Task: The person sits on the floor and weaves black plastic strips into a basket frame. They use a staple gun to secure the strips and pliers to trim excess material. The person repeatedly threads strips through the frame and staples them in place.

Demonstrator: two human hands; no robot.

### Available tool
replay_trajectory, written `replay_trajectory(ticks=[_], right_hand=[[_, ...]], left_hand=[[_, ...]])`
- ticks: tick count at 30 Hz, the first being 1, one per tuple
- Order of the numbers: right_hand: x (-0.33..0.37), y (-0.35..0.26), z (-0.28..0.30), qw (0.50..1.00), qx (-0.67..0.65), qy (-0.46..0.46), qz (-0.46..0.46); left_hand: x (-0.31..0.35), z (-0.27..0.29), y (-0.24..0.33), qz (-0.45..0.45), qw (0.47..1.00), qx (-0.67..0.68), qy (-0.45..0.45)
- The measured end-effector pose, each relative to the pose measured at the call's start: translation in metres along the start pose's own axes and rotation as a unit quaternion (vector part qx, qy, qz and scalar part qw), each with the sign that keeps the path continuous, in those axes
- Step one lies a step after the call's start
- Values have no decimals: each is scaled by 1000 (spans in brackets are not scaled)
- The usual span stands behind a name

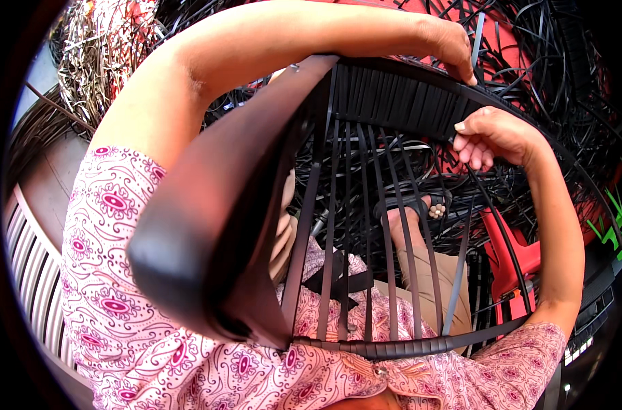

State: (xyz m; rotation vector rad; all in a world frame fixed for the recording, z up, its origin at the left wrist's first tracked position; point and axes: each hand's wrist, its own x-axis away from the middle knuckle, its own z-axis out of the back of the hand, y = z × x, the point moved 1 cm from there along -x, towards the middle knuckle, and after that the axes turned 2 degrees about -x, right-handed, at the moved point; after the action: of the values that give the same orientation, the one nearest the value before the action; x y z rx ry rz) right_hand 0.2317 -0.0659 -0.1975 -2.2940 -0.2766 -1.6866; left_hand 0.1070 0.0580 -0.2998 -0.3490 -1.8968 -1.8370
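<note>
We are looking down from the person's head through the left fisheye camera, facing past the patterned shirt (113, 301) toward the black strips (553, 89) below. We are viewing the left hand (454, 49) and right hand (496, 135) from nearby.

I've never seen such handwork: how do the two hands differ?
The left hand is on the outer side of the black frame's far rim; the right hand is on its inner side. The left's fingers point down; the right's curl. Both are bare and near that rim.

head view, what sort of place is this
Probably a weaving workshop: a half-woven dark frame in the person's lap, a heap of loose black strips, and a bundle of pale strips.
</note>
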Motion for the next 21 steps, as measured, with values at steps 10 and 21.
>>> replay_trajectory(ticks=[10, 21], right_hand=[[15, 4, 39, 945, -298, -43, 127], [5, 12, 11, 978, -146, 34, 147]], left_hand=[[22, 8, 28, -292, 901, -312, -77], [7, 10, 18, -286, 938, -166, -103]])
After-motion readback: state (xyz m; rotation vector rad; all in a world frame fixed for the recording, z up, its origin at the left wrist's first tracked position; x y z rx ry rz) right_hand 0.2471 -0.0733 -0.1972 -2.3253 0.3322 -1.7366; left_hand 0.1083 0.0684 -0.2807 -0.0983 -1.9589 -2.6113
